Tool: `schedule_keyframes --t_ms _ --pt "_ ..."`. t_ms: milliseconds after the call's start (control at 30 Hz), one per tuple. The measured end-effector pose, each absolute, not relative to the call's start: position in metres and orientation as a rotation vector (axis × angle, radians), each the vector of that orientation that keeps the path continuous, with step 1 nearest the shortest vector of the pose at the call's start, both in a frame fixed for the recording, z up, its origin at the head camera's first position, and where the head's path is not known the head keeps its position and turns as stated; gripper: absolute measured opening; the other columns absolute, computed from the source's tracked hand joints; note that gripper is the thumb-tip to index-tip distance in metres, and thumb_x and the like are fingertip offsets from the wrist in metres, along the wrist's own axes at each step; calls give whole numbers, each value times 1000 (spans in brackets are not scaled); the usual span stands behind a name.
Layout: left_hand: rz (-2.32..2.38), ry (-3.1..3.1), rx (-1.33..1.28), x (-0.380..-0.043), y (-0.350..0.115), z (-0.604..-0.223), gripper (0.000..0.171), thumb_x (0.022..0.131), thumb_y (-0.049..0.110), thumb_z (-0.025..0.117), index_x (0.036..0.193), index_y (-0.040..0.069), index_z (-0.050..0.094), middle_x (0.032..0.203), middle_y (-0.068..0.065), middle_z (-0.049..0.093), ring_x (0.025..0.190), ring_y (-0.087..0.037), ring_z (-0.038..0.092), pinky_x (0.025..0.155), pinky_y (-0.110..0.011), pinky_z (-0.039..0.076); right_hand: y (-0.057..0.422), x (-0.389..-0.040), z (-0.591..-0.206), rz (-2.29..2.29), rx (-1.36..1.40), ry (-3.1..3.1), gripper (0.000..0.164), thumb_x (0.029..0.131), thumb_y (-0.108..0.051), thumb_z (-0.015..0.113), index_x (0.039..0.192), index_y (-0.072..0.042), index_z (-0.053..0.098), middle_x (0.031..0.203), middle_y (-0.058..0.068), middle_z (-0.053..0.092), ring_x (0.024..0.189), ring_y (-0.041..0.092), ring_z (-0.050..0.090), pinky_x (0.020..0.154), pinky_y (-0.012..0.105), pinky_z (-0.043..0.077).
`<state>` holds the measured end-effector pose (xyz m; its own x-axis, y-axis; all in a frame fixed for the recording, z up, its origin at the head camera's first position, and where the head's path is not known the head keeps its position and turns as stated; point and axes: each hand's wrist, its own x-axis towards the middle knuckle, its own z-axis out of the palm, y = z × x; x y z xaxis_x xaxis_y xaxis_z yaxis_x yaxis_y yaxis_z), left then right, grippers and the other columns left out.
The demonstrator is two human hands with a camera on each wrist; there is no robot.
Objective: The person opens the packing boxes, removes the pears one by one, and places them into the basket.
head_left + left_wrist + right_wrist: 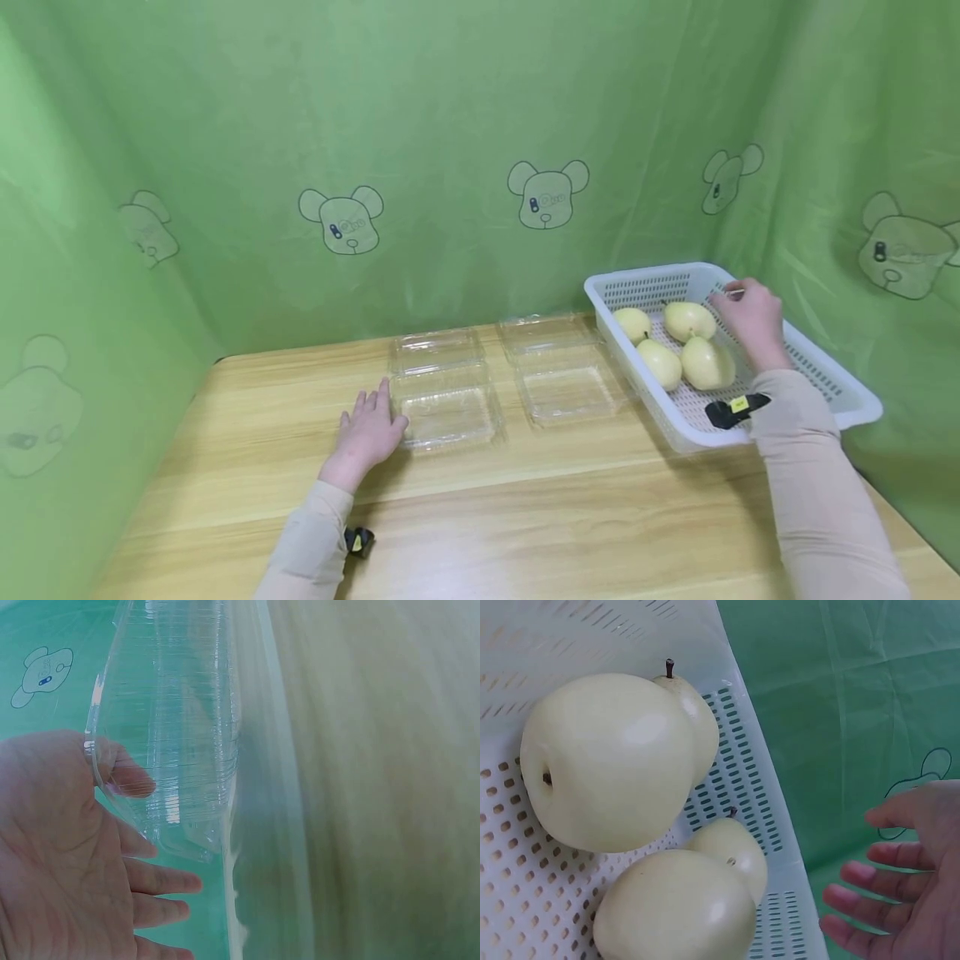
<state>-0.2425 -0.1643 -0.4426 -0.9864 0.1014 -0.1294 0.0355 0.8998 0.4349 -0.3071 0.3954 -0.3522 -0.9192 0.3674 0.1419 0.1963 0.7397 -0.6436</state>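
My left hand [367, 435] lies beside a clear plastic clamshell box [448, 417], its thumb at the box's left edge. In the left wrist view the thumb shows through the clear plastic [176, 727], and the other fingers [165, 877] extend fairly straight. Over the far right side of a white slotted basket [652, 400] hovers my right hand [753, 321]. Its fingers [877, 881] are loosely bent with nothing between them in the right wrist view. Several pale yellow pears [705, 364] lie together in the basket, left of that hand.
A second clear clamshell box [566, 392] stands between the first box and the basket, its lid also raised at the back. Everything rests on a wooden table [510, 517]. Green curtains [450, 108] with bear prints hang behind and at both sides.
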Motion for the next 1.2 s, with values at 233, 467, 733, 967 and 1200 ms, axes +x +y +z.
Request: schedule_keyframes --t_ms 233,467,733,967,1200 --pt "675 2922 120 -243 -163 -442 76 98 39 43 156 5 10 158 -25 25 148 -46 15 116 -69 12 386 -307 -342 948 -455 -2641 61 99 -37 43 143 5 39 134 35 50 121 48 51 102 60 44" --pt "682 2912 112 -243 -163 -441 76 97 40 43 157 5 10 158 -25 25 148 -45 14 116 -69 12 367 -306 -333 961 -394 -2619 60 99 -35 45 144 3 39 133 35 51 119 48 51 101 59 44" --pt "678 2937 113 -242 -167 -441 77 96 38 47 156 4 14 157 -27 25 148 -46 14 116 -70 12 341 -304 -320 967 -291 -2585 58 99 -37 44 143 0 41 133 31 54 120 46 52 104 61 40" --pt "691 2975 107 -244 -169 -438 75 94 35 53 154 2 22 156 -26 27 147 -47 18 116 -68 15 311 -295 -306 985 -209 -2511 55 99 -38 47 141 -2 45 130 28 58 112 38 58 99 54 46" --pt "749 3014 170 -244 -173 -428 69 96 32 51 151 -2 28 153 -29 32 143 -51 26 116 -65 23 279 -286 -302 1021 -57 -2490 54 99 -36 50 141 -3 44 126 28 61 108 39 60 93 52 49"
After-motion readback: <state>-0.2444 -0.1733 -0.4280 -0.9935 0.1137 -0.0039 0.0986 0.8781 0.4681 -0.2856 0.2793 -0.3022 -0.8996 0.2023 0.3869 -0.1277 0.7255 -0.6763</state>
